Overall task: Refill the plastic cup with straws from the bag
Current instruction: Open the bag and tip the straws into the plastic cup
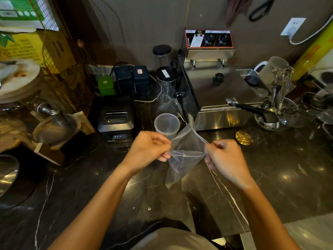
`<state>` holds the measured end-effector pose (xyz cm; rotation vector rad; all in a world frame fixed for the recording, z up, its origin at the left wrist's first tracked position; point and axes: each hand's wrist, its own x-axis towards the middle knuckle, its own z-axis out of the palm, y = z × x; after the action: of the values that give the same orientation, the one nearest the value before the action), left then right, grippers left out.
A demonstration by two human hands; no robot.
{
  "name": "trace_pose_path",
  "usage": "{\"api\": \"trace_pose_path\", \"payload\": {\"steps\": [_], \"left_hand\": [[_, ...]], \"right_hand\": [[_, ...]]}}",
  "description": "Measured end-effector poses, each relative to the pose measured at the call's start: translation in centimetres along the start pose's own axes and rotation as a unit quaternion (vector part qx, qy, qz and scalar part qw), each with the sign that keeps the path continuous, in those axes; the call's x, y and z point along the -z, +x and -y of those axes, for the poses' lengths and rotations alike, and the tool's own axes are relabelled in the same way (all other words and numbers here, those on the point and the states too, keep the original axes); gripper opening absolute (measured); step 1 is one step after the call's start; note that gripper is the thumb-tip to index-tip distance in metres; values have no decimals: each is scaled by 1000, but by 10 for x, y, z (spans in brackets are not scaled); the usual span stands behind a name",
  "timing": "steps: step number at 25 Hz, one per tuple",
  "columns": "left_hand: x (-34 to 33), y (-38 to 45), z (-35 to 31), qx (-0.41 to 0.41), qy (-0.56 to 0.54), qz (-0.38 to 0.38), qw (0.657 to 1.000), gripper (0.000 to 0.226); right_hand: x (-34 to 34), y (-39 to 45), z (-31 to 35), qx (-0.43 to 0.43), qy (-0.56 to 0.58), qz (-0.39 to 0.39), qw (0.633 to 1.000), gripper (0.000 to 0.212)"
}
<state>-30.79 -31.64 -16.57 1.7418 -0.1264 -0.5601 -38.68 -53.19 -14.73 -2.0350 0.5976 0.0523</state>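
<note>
A clear plastic bag (182,159) hangs above the dark marble counter, stretched between both hands. My left hand (146,150) pinches its left edge and my right hand (227,159) pinches its right edge. The bag looks transparent and I cannot make out straws inside it. A clear plastic cup (167,124) stands upright on the counter just behind the bag, between the printer and the steel fryer. The cup looks empty.
A black receipt printer (116,120) sits left of the cup. A glass carafe (167,94) stands behind it. A steel fryer (221,94) is to the right, with a glass bowl of utensils (277,112) beyond. A gold lid (243,138) lies on the counter.
</note>
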Motion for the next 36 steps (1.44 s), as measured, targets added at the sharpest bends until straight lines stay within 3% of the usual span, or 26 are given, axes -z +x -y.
{"api": "trace_pose_path", "payload": {"steps": [3,6,8,11,14,21,26,29,31,33,36], "left_hand": [[-2,-1,3,5,63,18,998,8],[-9,1,-2,-16,164,79,983,39],[-14,4,-6,-33,203,91,974,34],[-23,10,-14,-58,246,44,967,11],[-27,13,-17,-82,272,-21,959,15],[-21,7,-11,-72,240,-104,963,16],[0,8,-1,-85,199,-149,965,16],[11,15,6,-79,184,-165,966,15],[8,14,0,-94,186,-174,962,20],[0,10,-10,-135,172,-159,963,26],[-13,6,-27,-154,162,-27,974,11]], "right_hand": [[3,0,-1,4,-71,-16,997,23],[-4,0,6,54,-189,-5,981,12],[-9,3,9,111,-187,-15,976,15],[-14,9,13,187,-188,-26,964,12],[-17,10,13,214,-194,-10,957,17],[-1,9,3,136,-193,-24,971,18],[15,7,-2,102,-135,-66,983,23],[22,7,0,112,-82,-96,986,28],[19,6,2,129,-51,-73,988,24],[10,5,3,133,-39,-42,989,22],[-6,6,3,115,-20,9,993,23]]}}
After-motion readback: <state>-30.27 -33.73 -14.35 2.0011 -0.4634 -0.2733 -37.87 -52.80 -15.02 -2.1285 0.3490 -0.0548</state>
